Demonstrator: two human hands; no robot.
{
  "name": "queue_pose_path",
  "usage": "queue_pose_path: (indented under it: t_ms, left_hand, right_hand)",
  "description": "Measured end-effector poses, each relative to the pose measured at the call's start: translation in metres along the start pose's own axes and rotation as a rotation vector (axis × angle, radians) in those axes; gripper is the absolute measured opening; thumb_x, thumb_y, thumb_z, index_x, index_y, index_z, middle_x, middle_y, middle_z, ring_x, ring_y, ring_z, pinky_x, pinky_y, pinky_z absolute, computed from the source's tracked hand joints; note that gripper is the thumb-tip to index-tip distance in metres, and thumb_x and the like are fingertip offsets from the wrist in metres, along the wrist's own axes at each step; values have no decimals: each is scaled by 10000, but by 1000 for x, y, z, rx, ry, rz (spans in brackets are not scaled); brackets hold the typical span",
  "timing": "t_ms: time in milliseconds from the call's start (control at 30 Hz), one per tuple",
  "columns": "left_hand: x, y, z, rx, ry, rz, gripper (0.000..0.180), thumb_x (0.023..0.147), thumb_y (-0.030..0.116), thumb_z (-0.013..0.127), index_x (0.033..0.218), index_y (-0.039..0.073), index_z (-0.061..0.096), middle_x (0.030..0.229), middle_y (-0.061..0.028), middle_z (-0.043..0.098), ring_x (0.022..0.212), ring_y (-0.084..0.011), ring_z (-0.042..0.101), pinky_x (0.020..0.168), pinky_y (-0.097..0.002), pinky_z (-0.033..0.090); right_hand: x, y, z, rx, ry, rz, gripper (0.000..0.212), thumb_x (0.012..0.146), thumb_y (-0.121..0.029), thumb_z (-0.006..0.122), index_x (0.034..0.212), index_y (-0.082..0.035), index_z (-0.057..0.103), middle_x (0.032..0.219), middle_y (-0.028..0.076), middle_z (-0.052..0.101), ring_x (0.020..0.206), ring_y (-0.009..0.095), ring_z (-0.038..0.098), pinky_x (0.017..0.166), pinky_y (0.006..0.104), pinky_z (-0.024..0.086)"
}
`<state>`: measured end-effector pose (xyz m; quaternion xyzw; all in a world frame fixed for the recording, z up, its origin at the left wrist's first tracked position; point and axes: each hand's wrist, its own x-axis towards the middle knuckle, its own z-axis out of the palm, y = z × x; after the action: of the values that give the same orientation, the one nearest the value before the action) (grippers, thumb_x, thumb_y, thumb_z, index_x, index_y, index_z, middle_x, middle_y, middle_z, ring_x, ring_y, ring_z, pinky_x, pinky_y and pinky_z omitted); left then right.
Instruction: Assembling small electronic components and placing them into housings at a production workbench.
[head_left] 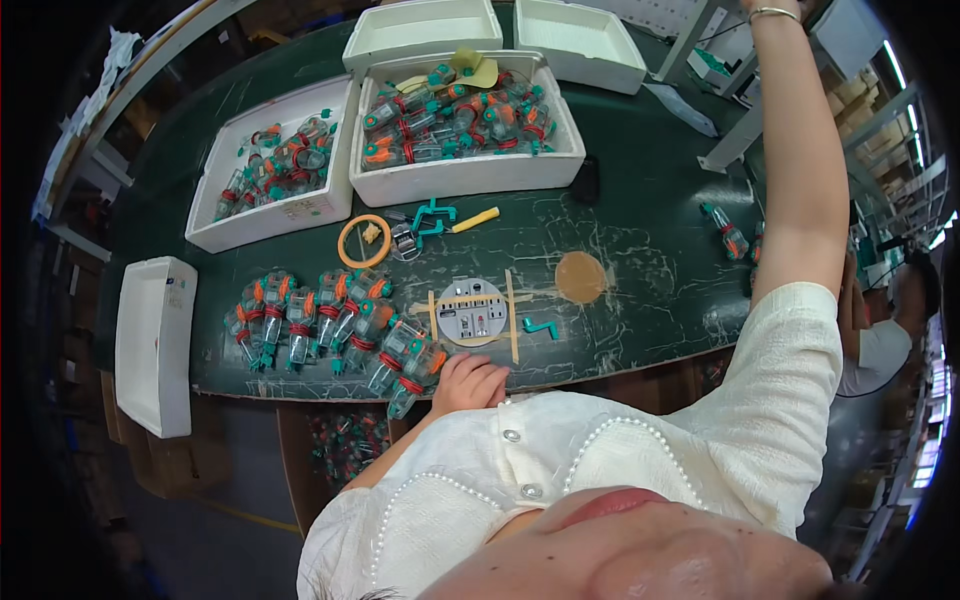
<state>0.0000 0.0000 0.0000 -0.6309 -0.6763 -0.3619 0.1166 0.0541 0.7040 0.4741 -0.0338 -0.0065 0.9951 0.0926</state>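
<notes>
My left hand (470,382) rests at the table's front edge, fingers loosely bent, with nothing visible in it. Next to it lies a cluster of small clear plastic bottles with orange and teal parts (375,318). Just beyond the hand, a round grey plate with small printed shapes (472,312) lies among strips of tan tape. My right arm stretches up and far to the right. Only part of my right hand (770,6) shows at the top edge, above a bracelet; its fingers are cut off.
White foam boxes (470,178) holding more such bottles stand at the back. Around mid-table are an orange ring (346,255), teal clips (434,215), a yellow stick (476,220) and a tan disc (581,277). A metal post (735,142) rises at the right; another person (885,340) sits beyond.
</notes>
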Motion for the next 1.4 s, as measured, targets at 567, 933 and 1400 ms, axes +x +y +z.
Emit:
queue_pose_path:
  t_ms: [567, 933, 1400]
  left_hand:
    - [5, -2, -1, 13, -68, -11, 323, 818, 195, 700, 1130, 126, 654, 1028, 18, 684, 1042, -187, 611, 989, -407, 427]
    - [3, -7, 7, -15, -67, 10, 325, 830, 225, 685, 1138, 126, 649, 1044, 9, 680, 1066, -189, 603, 994, -407, 423]
    - [1, -2, -1, 27, -113, -33, 329, 847, 235, 668, 1157, 126, 639, 1068, -8, 672, 1073, -196, 599, 1003, -402, 419]
  right_hand:
    - [39, 104, -53, -1246, 527, -1308, 346, 943, -156, 544, 1252, -16, 478, 987, 175, 638, 685, 253, 627, 511, 322, 518]
    - [24, -5, -60, -1230, 423, -1226, 282, 946, -211, 567, 1148, -14, 554, 796, 104, 668, 496, 180, 575, 434, 306, 446]
    - [48, 134, -83, -2620, 735, -1330, 283, 841, -333, 638, 984, -96, 696, 952, 216, 720, 921, 334, 703, 850, 436, 508]
